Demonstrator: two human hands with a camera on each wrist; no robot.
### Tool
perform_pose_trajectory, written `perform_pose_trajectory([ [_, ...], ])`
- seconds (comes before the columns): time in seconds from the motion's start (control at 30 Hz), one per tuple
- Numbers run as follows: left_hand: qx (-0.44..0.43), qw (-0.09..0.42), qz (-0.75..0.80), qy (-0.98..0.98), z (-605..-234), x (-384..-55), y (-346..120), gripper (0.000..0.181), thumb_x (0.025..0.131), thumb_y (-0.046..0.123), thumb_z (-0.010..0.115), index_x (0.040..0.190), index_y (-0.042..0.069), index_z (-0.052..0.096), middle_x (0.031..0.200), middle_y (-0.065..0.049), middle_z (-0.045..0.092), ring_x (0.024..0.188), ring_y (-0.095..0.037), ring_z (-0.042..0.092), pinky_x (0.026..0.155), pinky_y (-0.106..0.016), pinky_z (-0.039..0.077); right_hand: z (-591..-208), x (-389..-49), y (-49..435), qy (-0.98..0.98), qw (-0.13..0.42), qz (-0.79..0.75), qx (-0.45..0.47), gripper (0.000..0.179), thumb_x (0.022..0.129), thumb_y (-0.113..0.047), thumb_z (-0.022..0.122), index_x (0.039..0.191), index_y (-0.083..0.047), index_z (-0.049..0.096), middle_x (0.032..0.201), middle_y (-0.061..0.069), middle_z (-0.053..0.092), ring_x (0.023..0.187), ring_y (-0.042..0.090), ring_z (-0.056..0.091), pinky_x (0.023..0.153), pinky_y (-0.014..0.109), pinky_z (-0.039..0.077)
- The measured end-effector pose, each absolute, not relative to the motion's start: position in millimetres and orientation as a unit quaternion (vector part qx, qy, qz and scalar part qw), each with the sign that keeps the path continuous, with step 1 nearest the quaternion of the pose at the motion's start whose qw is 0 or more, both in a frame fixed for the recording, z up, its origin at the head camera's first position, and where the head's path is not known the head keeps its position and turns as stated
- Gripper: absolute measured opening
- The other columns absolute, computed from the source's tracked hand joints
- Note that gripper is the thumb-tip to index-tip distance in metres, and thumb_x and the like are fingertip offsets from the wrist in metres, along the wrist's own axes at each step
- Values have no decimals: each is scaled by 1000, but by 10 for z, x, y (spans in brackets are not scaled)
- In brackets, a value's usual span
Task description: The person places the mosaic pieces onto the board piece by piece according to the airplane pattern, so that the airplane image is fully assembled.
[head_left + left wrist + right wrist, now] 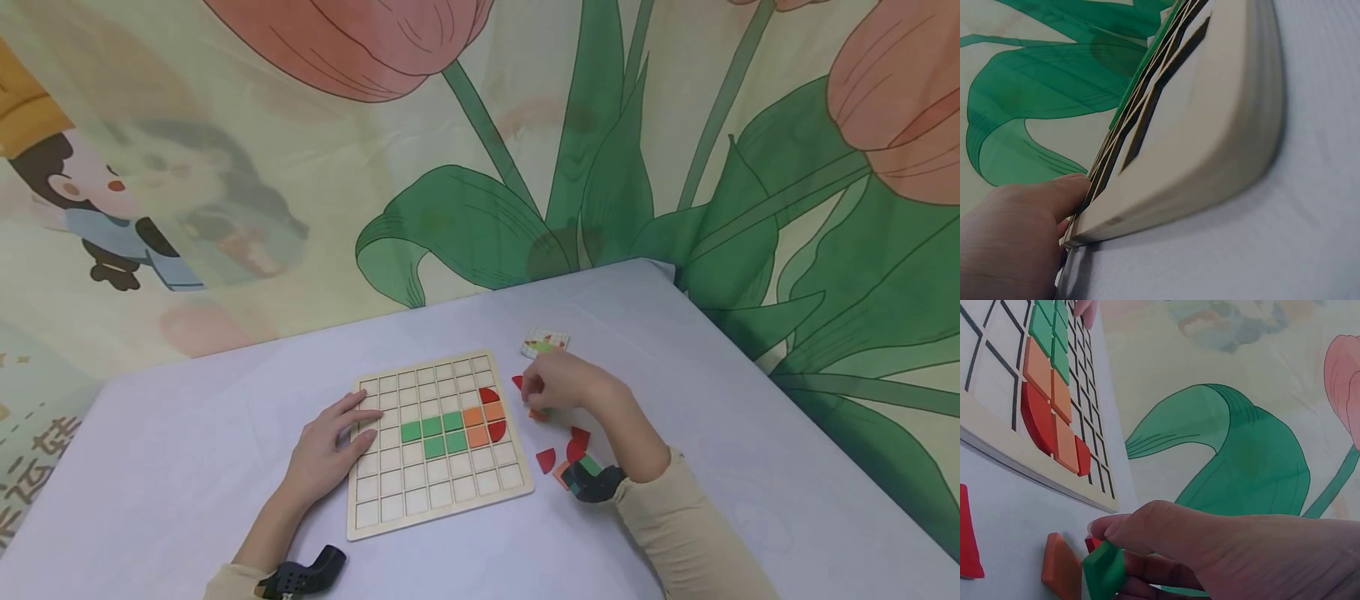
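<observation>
A square wooden grid board [462, 489] lies on the table, with a row of green tiles [431, 426], orange tiles [477, 435] and red rounded pieces [497, 431] in its cells. My left hand [326, 446] rests on the board's left edge, fingers spread, the thumb over the rim in the left wrist view. Right of the board, my right hand [562, 379] pinches a green tile [1104, 570] between thumb and fingers. Beside that tile stand an orange tile [1060, 565] and a partly hidden red piece [1091, 542].
Loose red pieces [546, 461] and other tiles lie near the right wrist; the black wrist camera [596, 483] covers some of them in the head view. A small patterned card [543, 342] lies beyond the right hand. A printed floral curtain [465, 217] hangs behind the table.
</observation>
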State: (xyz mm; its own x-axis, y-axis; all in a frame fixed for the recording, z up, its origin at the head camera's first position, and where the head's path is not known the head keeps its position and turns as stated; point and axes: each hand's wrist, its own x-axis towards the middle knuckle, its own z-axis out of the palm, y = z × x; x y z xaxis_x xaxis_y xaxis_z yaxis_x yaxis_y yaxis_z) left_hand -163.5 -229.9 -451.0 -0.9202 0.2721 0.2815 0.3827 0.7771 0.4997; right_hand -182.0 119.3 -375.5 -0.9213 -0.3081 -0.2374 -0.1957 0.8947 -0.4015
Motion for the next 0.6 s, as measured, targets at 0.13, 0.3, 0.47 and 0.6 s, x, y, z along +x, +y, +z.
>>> perform_pose_trajectory([
  [0.13, -174, 101, -283, -938, -4513, -1635, -2299, 27, 91, 30, 62, 115, 19, 68, 145, -12, 45, 136, -38, 37, 104, -63, 25, -3775, -1831, 1162, 962, 148, -196, -123, 5, 84, -17, 72, 88, -15, 73, 75, -4, 63, 71, 13, 57, 65, 23, 52],
  [0.3, -174, 100, -283, -938, -4508, -1633, -2297, 26, 91, 29, 62, 115, 19, 68, 145, -11, 45, 137, -37, 37, 104, -63, 25, -3811, -1840, 1139, 957, 159, -212, -118, 3, 85, -16, 71, 88, -14, 72, 73, -2, 63, 69, 14, 57, 63, 22, 50],
  [0.47, -172, 97, -284, -938, -4502, -1627, -2298, 27, 91, 29, 61, 115, 19, 67, 146, -12, 45, 137, -37, 36, 104, -63, 25, -3840, -1852, 1099, 955, 166, -207, -132, 5, 87, -17, 69, 89, -14, 72, 71, -2, 62, 65, 13, 56, 62, 22, 48],
  [0.6, -174, 95, -285, -938, -4500, -1644, -2298, 27, 92, 30, 61, 116, 19, 67, 146, -12, 45, 137, -38, 36, 104, -63, 24, -3856, -1853, 1066, 955, 160, -198, -151, 6, 89, -19, 67, 87, -15, 72, 69, -3, 60, 63, 11, 54, 62, 22, 46],
])
